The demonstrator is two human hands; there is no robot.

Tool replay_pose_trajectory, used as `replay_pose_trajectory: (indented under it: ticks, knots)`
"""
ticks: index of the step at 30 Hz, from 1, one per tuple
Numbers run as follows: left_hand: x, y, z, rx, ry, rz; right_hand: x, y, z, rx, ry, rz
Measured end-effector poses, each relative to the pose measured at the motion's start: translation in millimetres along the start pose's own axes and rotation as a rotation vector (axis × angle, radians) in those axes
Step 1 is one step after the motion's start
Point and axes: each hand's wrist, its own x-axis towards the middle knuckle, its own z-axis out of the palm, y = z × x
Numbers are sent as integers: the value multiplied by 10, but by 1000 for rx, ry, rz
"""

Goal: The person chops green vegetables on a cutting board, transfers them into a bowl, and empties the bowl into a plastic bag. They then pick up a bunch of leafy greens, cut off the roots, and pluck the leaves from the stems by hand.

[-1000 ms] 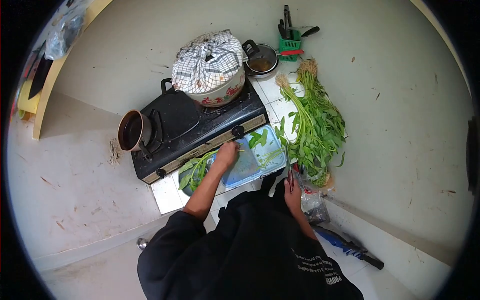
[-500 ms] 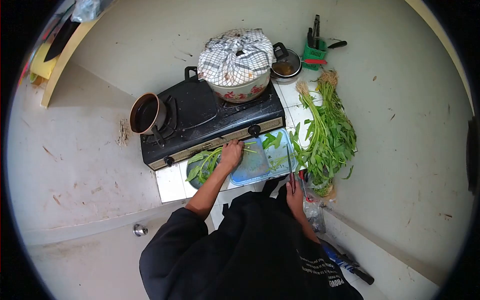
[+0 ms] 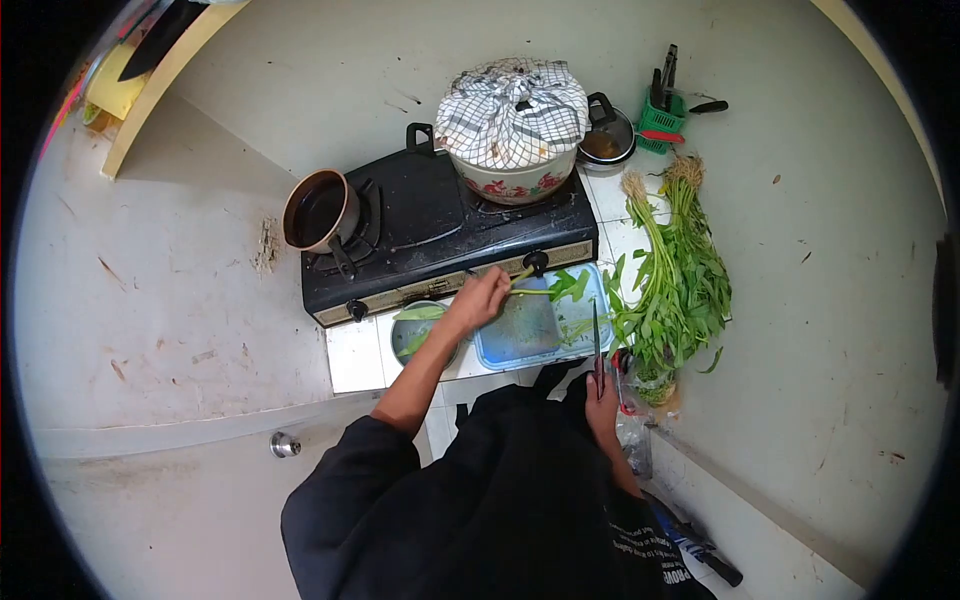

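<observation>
My left hand is closed around green stems over the left part of a blue tray. Leaves extend from the stems to the right. In my right hand is a knife, its blade pointing up along the tray's right side. Beneath my left forearm sits a round bowl with a few leaves in it. A cutting board lies in the tray, and bits of greens are scattered at its right.
Behind the tray stands a black stove with a small pot and a large cloth-covered pot. Bunches of leafy greens lie at the right. A green basket holds utensils near a lidded pan.
The leafy stems that lay over the bowl are no longer there; stems with leaves now point right from my left hand. The view has shifted slightly. My right hand still holds the knife.
</observation>
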Motion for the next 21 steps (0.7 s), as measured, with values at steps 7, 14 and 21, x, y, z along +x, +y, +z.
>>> replay_pose_trajectory:
  ticks: [7,14,21]
  knots:
    - [48,-23,-420,-666,387,146,-15,-176,34,-41,-55,-84]
    - [-6,144,-797,-766,495,51,193,-439,220,-162,-265,-225]
    - [-63,349,-979,-936,671,169,433,-570,463,-234,-341,-359]
